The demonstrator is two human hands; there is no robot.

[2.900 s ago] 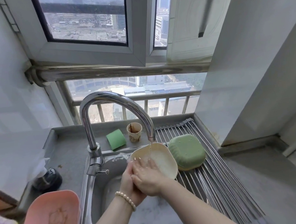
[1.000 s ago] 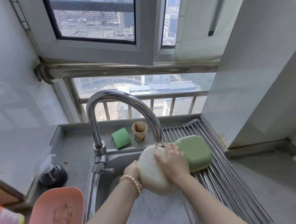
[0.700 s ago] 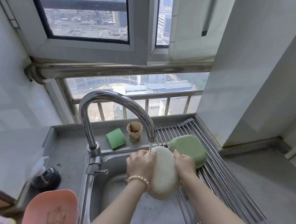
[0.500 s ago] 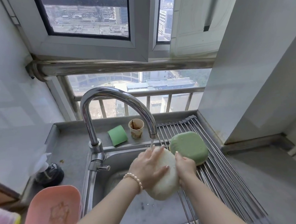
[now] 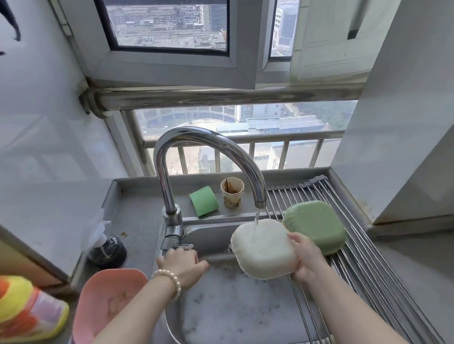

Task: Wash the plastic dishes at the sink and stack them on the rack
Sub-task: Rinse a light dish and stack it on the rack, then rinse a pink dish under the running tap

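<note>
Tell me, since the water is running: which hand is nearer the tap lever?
Left. The left hand sits at the tap lever; the right hand holds the cream dish further right.

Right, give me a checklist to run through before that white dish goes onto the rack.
1. Right hand grips the white dish: ok.
2. Rinse finished: not ok, water from the faucet is running on the dish.
3. Left hand at the faucet lever: ok, on it.
4. Free rods on the rack beside the green dish: ok.
5. Dish interior clean: cannot tell, it faces away.
6. Pink dish washed: not ok, residue inside.
</note>
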